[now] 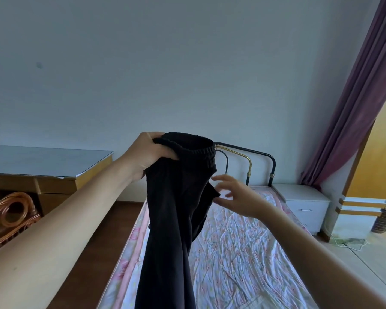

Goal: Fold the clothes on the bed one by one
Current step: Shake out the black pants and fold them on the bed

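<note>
So your left hand (150,152) has the black pants (178,208) bunched at the waistband, held up over the bed (243,253) so the legs hang straight. Your right hand (236,195) is spread loose, holding nothing, next to the fabric's edge, probably going for the other side. Headboard (250,159) sits behind.

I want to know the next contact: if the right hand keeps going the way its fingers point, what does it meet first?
Most likely the black trousers held up by the left hand. The right hand, fingers spread, points left at their hanging edge, apparently just short of it, though depth is unclear.
</note>
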